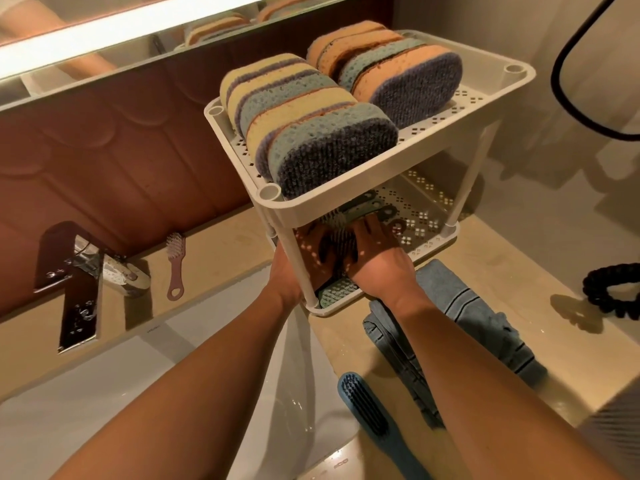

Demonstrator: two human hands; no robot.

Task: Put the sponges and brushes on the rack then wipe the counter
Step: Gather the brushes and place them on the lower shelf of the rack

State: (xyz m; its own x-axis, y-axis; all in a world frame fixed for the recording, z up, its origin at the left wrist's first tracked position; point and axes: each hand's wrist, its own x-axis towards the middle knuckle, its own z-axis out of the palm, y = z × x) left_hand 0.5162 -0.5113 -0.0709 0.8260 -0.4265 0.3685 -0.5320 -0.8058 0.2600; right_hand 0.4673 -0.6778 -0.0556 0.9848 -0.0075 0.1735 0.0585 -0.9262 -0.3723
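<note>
With the right grip (377,258) laid flat-fingered on the brushes (362,208) in the rack's (415,154) lower shelf (the left grip (308,258) beside it, hold unreadable), the blue brush (367,410) lies behind it by the right forearm, lengthwise toward the person, and the pink brush (175,265) well to the left.

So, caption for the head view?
Left hand and right hand touch brushes on white plastic rack's lower shelf; striped sponges above; pink brush, blue brush outside.

Head view, sole camera: worn on the person's head; wide-angle, edges bowed; faces forward and steeply downward; close above the rack (346,202), whose top tier fills upper centre; counter (502,271) and sink (104,393) at lower margins.
</note>
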